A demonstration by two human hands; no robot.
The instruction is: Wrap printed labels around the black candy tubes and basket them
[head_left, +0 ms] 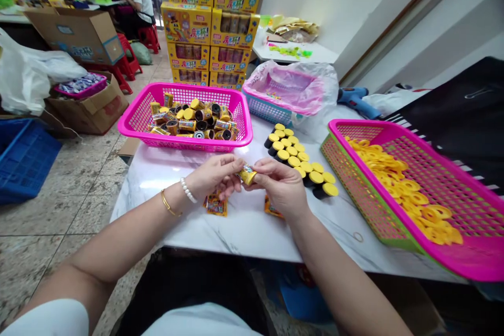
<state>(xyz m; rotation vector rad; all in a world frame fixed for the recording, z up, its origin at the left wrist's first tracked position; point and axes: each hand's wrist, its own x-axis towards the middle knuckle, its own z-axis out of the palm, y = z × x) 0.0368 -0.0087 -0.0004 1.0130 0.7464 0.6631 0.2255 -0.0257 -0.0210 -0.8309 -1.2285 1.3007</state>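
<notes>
1. My left hand [212, 176] and right hand [277, 186] both pinch a yellow packet [247, 174] tight.
2. Ahead of the packet, a pink basket [185, 145] holds wrapped canisters [189, 119].
3. Right of the packet, a pink-green basket [464, 260] holds yellow rings [409, 199].

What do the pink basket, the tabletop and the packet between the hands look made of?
The pink basket looks like glossy moulded plastic, with even mesh holes. The tabletop seems polished marble or marble-look laminate: grey veins, soft sheen. The yellow packet looks like shiny metallised foil, crinkled.
</notes>
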